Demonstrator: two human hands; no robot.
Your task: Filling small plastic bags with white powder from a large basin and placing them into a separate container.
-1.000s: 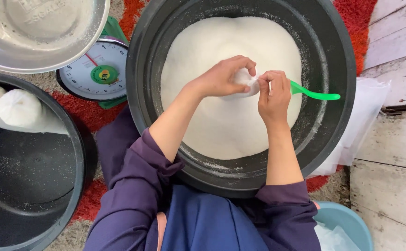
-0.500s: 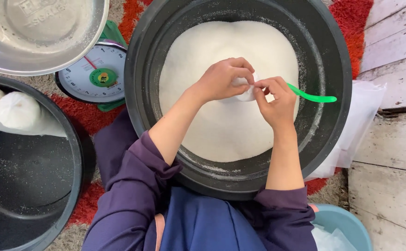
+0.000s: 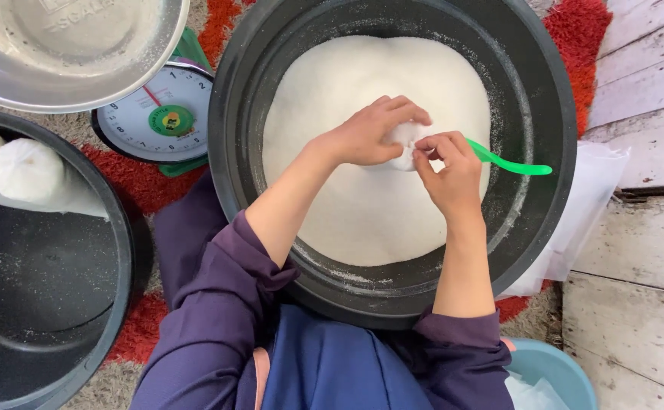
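Both hands are working over the big black basin (image 3: 552,91), which is holding a broad mound of white granules (image 3: 362,205). The left hand (image 3: 366,133) is curling around a small white packet (image 3: 406,144), fingers clenched over its top and near side. The right hand (image 3: 449,171) is pinching at the packet's neck from about 4 o'clock, thumb and forefinger pressed together on it; it looks like twisting or tying, though the fingers are hiding the neck itself, so I cannot tell which.

Packet position: sitting between the two hands, just above the mound's centre, mostly covered, only a small white bulge showing between the fingertips.

A green scoop (image 3: 510,161) is lying on the granules at 3 o'clock from the right hand, handle pointing toward the basin rim; neither hand is gripping it.

Progress, judged from the layout: two filled white bags (image 3: 24,171) are already lying in the second black basin (image 3: 111,250) at 9 o'clock, so some bagging is done. The mound is looking nearly full, so most of it seems left to portion. A dial scale (image 3: 157,118) and a steel bowl (image 3: 74,45) are standing at 10 o'clock; the bowl appears to be carrying only a dusting.
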